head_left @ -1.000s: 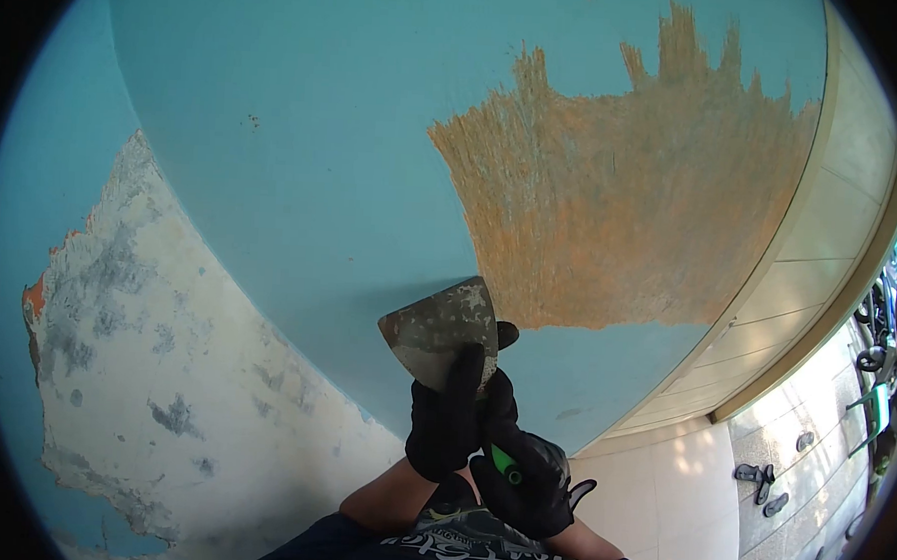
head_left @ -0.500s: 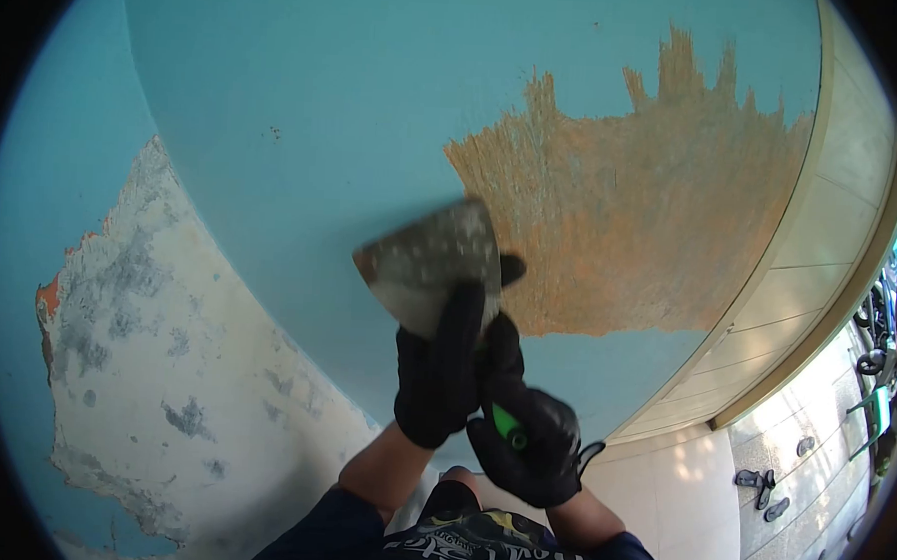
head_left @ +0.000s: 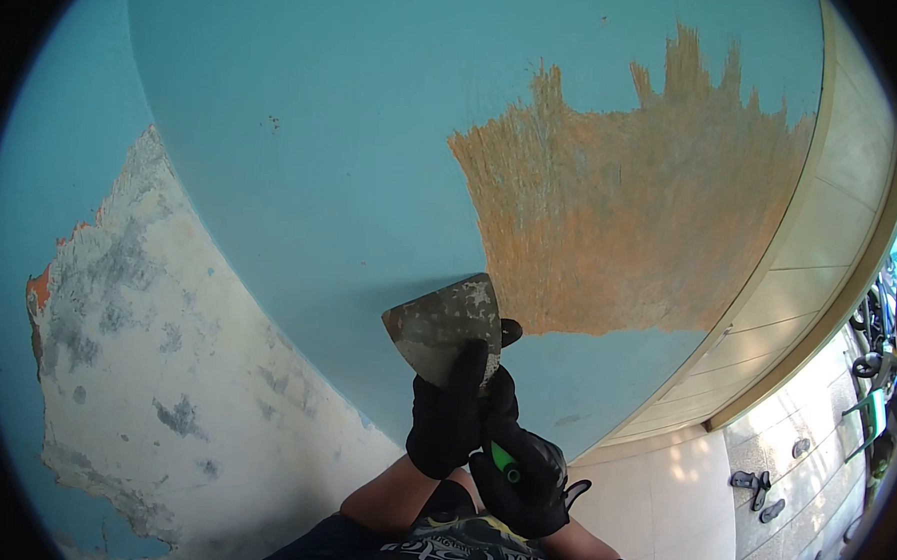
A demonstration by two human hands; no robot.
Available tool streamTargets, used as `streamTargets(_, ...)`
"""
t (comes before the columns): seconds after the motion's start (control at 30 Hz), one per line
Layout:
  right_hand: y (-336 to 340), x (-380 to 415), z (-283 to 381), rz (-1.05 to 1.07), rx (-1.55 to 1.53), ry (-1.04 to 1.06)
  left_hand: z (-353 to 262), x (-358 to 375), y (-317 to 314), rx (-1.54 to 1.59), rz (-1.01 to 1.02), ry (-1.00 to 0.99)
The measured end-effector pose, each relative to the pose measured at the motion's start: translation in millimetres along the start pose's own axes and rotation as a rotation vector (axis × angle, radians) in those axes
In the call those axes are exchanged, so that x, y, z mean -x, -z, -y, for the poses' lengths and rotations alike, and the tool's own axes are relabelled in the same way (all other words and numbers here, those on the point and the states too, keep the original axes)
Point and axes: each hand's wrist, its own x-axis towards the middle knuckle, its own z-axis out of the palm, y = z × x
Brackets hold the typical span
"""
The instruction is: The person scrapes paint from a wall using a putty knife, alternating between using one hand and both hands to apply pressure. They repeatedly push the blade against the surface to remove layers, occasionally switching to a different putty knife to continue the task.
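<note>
A wide metal scraper with a worn, speckled blade is held in front of the blue wall. My left hand, in a black glove, grips the lower part of the blade, with fingers lying along its face. Just below and to the right, my right hand, also black-gloved, is wrapped round the green handle. The blade's top edge lies near the lower left border of the bare brownish patch. Whether the blade touches the wall cannot be told.
On the left, a white and grey peeled area spreads over the adjoining wall. A cream tiled surface curves along the right. Dark sandals lie on the paving, near a green chair.
Both hands and the scraper have moved down and slightly right, away from the upper part of the bare patch's left edge. Both grips look much the same.
</note>
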Motion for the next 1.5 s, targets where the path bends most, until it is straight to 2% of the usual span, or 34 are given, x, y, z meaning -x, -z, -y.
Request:
streamTargets(0.13, -12, 1, -11, -0.045, -0.014, 0.046, 0, -4, 7, -0.001, 0.013, 0.006)
streamTargets(0.2, -20, -3, -18, -0.174, 0.02, 0.165, 1, -11, 11, 0.013, 0.053, -0.024)
streamTargets(0.27, -16, -27, -13, -0.163, 0.045, 0.164, -10, -21, 5, 0.019, 0.089, -0.046)
streamTargets(0.33, -8, -65, 1, -0.159, 0.079, 0.182, -38, -44, -22, -0.09, 0.05, -0.278)
streamTargets(0.4, -1, -93, 23, -0.245, -0.019, 0.352, -68, -44, -45, -0.067, 0.077, -0.31)
streamTargets(0.43, 3, -89, 29, -0.249, -0.02, 0.361, -78, -43, -52, -0.05, 0.099, -0.334)
streamTargets(0.53, 7, -56, 30, -0.178, 0.039, 0.282, -54, -23, -36, -0.063, 0.08, -0.255)
streamTargets(0.6, 4, -33, 18, -0.152, -0.008, 0.249, -32, -14, -21, -0.027, 0.139, -0.221)
streamTargets(0.67, 1, -26, 5, -0.155, 0.005, 0.233, -20, -9, -16, -0.019, 0.047, -0.15)
streamTargets(0.83, 7, -26, 8, -0.071, 0.032, 0.142, -22, -12, -21, 0.03, 0.043, -0.115)
streamTargets(1.03, 9, -51, 19, -0.085, -0.034, 0.174, -38, -29, -25, 0.033, 0.079, -0.178)
streamTargets(1.1, 9, -71, 24, -0.097, -0.042, 0.225, -53, -41, -29, -0.014, 0.095, -0.29)
streamTargets(1.13, 11, -75, 29, -0.092, -0.042, 0.216, -60, -39, -36, -0.011, 0.087, -0.283)
streamTargets(1.2, 16, -80, 41, -0.091, -0.051, 0.3, -76, -31, -54, -0.086, 0.01, -0.376)
streamTargets(1.27, 18, -59, 40, -0.066, -0.018, 0.242, -57, -25, -38, -0.061, 0.07, -0.361)
streamTargets(1.33, 19, -38, 31, -0.04, 0.023, 0.189, -37, -14, -30, 0.022, 0.086, -0.202)
streamTargets(1.4, 16, -26, 17, -0.017, -0.024, 0.11, -24, -11, -21, 0.021, 0.095, -0.161)
streamTargets(1.5, 16, -24, 10, -0.03, -0.028, 0.128, -19, -12, -21, 0.023, 0.013, -0.124)
